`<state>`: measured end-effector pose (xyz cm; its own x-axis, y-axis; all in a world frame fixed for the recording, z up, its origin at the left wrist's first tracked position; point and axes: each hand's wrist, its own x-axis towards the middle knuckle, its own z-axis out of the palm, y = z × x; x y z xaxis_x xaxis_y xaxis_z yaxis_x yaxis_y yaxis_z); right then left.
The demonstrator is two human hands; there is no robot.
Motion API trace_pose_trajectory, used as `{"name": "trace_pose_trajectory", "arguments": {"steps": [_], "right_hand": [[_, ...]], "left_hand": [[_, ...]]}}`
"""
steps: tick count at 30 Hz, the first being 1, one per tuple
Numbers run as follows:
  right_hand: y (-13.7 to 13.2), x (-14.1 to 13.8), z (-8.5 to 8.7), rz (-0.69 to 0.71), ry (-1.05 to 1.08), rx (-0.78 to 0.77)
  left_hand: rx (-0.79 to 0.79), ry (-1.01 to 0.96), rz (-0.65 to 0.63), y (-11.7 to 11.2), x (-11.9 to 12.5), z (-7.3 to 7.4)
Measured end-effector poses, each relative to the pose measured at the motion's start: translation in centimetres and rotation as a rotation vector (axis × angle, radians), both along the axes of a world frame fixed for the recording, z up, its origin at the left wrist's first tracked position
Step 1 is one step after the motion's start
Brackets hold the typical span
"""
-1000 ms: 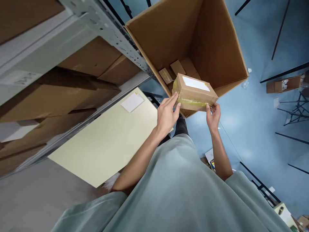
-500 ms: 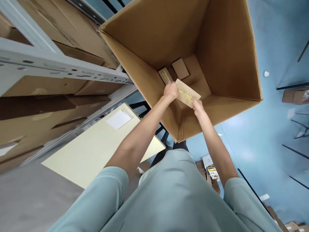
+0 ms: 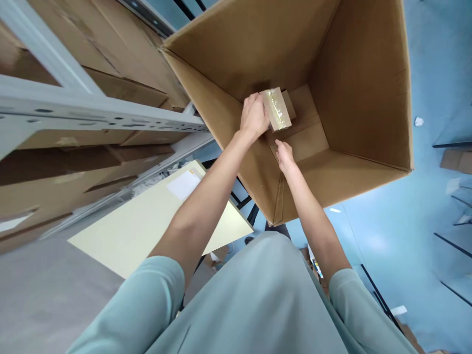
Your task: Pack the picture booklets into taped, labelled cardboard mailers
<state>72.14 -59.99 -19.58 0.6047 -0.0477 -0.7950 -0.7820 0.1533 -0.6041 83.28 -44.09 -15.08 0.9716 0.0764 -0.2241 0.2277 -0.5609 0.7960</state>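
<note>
Head view: large open carton [image 3: 359, 93], upper centre; inside, a small taped box [image 3: 278, 108], its visible face's long axis slanting steeply down-right. Left hand [image 3: 254, 115] grasps its left side; right hand [image 3: 285, 156], fingers loosely curled, is free just below.

Upper centre: large open-topped brown cardboard box [image 3: 363, 83], small flat brown carton [image 3: 290, 104] on its bottom. Left: grey perforated metal shelf [image 3: 106, 110] bearing brown cardboard boxes [image 3: 62, 189]. Centre left: pale cream rectangular desk [image 3: 129, 236], white paper sheet [image 3: 181, 185] on top. Right: blue floor [image 3: 372, 209], crumpled white scrap [image 3: 419, 121].
</note>
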Motion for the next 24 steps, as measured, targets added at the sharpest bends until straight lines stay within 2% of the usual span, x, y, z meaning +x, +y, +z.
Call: {"name": "trace_pose_trajectory", "arguments": {"steps": [4,7,10,14,16,19,22,24], "right_hand": [[-0.2,-2.8,3.4,-0.004,0.181,-0.013],[-1.4,-5.0,7.3,0.006,0.125,0.002],[-2.8,-6.8,12.0,0.021,0.0,0.017],[-2.8,-9.0,19.4,0.091,-0.181,-0.021],[-1.6,-10.6,23.5,0.157,-0.295,-0.045],[1.8,-14.7,29.6,0.261,-0.5,-0.058],[6.9,-21.0,35.3,0.391,-0.67,-0.018],[10.9,-26.2,38.3,0.503,-0.743,0.039]], "left_hand": [[0.059,-0.031,-0.034,0.8,-7.5,7.1],[0.069,-0.035,-0.035,1.3,-13.7,12.2],[0.035,-0.057,0.013,2.5,-19.5,16.9],[-0.039,-0.089,0.174,4.8,-27.1,22.5],[-0.101,-0.134,0.276,5.9,-31.3,25.1],[-0.208,-0.268,0.421,7.5,-38.7,29.0],[-0.271,-0.402,0.598,9.5,-47.9,32.4],[-0.286,-0.463,0.748,11.2,-54.9,33.9]]}}
